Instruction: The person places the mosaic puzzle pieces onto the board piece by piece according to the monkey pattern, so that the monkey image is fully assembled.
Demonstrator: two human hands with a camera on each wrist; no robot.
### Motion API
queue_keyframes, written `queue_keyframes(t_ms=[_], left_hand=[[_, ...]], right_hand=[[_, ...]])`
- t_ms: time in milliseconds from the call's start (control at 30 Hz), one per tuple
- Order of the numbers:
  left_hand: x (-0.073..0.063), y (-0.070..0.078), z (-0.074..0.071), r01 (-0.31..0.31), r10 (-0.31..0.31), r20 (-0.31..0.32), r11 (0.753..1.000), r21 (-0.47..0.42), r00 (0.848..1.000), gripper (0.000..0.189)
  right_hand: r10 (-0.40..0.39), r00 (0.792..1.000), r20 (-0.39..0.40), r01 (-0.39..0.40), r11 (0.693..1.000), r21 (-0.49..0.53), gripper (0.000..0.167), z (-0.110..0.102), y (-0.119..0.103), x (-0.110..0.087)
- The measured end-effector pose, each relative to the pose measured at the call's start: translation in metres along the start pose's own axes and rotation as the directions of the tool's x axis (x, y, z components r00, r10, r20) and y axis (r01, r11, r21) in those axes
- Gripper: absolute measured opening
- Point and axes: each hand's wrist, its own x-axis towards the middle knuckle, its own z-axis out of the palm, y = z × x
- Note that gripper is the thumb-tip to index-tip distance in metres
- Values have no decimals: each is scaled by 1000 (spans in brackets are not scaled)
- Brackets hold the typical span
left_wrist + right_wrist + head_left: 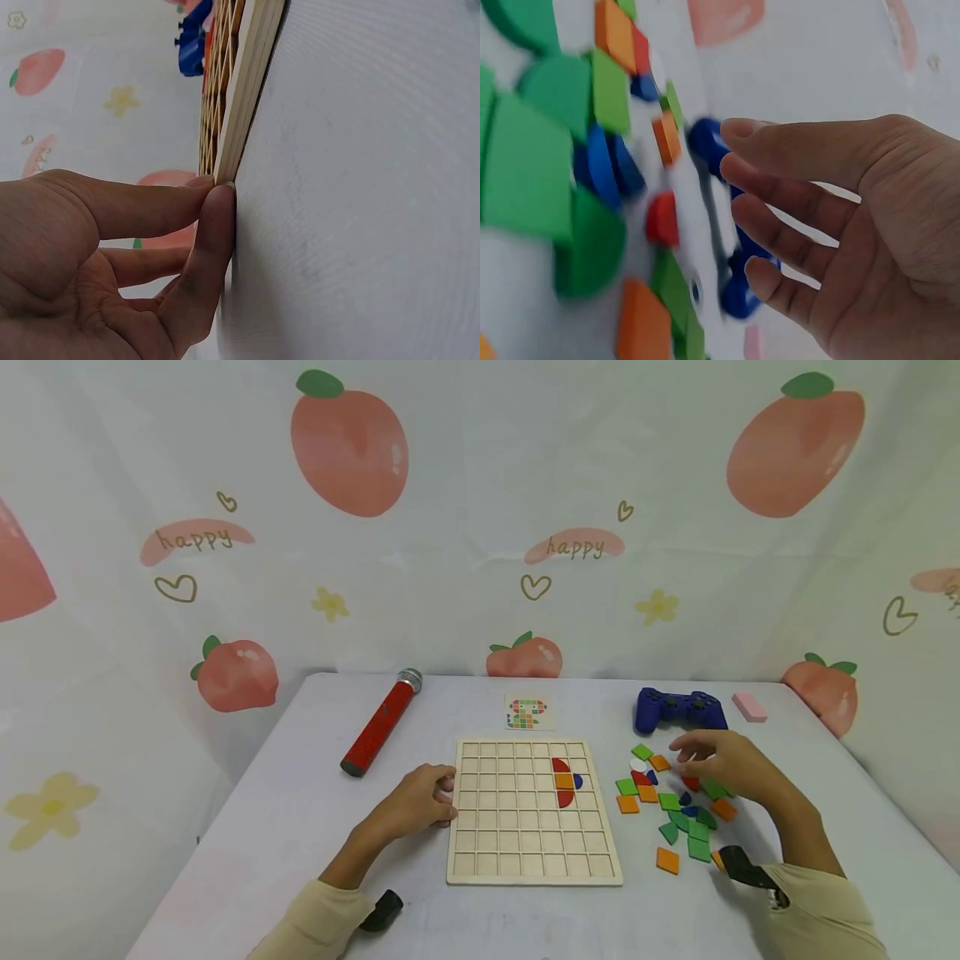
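Note:
My left hand [417, 799] is at the left edge of a pale wooden grid board [517, 843]. Seen from the left wrist, thumb and a curled finger pinch the board's rim close above the tabletop. On the board's right side, two red curved pieces [565, 798] flank an orange square [564, 781], with a blue rounded piece [577, 782] beside it. My right hand [731, 764] hovers over scattered coloured pieces [698, 849], fingers loosely bent and apart. Nothing is between its fingers in the right wrist view. A red piece [662, 217] lies below the fingertips.
A picture card [529, 712] lies behind the board. The red microphone [381, 727] rests at the left. At the back right are a blue game controller [678, 708] and a pink block [750, 707]. A peach-printed cloth [450, 568] hangs behind the table.

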Motion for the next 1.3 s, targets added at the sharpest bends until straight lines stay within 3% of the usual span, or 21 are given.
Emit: queue_keyframes(t_ms=[267,567,867,1300], left_hand=[[0,1,0,1,-1,-8,1000,11,1000,62],[0,0,1,14,-14,-12,1000,12,1000,61],[0,1,1,19,-18,-10,1000,15,1000,61],[0,1,1,21,-21,-11,1000,18,1000,60]], right_hand=[[89,996,-3,-89,996,13,48,-22,39,-16],[119,992,-40,-119,993,16,49,-29,77,-31],[159,987,-20,-158,985,65,53,-28,90,-35],[209,978,-2,-208,977,44,55,-28,92,-33]])
